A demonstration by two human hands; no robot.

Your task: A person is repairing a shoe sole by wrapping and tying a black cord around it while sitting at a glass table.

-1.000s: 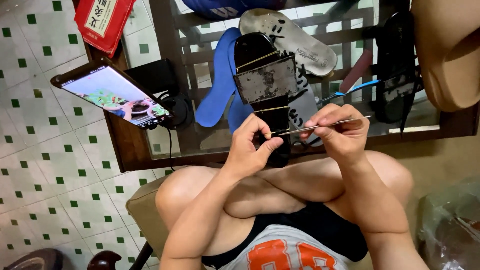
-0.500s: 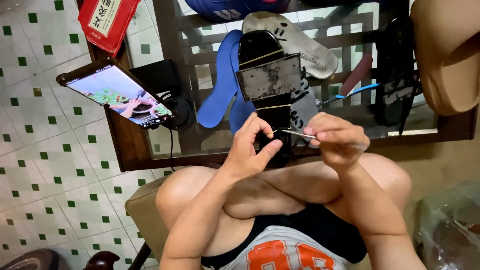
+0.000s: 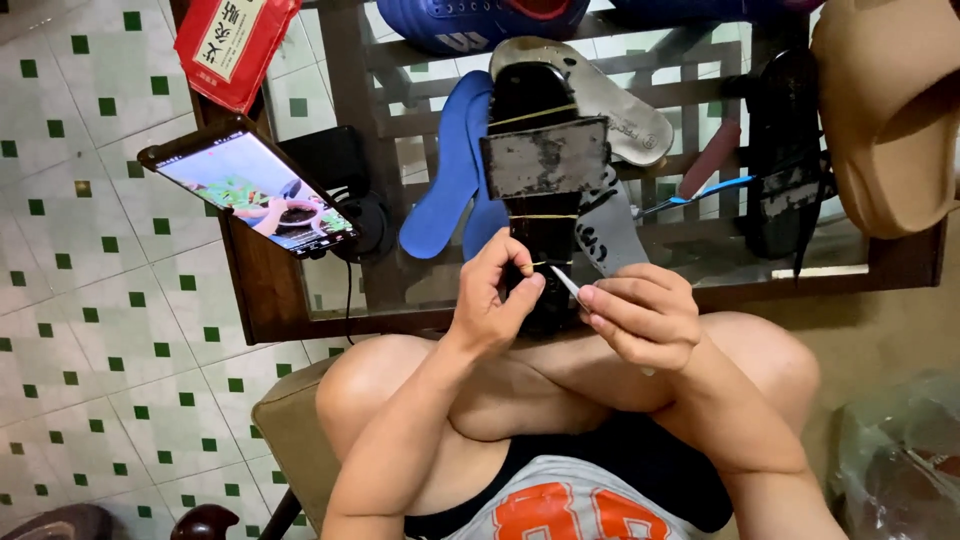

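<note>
Head view: left hand (image 3: 497,300) grips a stiff black shoe sole (image 3: 535,200) at the glass table's (image 3: 330,290) near edge; right hand (image 3: 637,315) pinches a thin, light stick (image 3: 566,283) against it.

Both hands, left (image 3: 497,293) and right (image 3: 640,315), raised together, fingers pinched.

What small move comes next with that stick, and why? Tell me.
Probably slide the stick tip forward under the band on the black sole. The right hand pinches the stick, aimed at the spot where the left hand grips the sole's lower end, and the tip sits just short of it.
</note>
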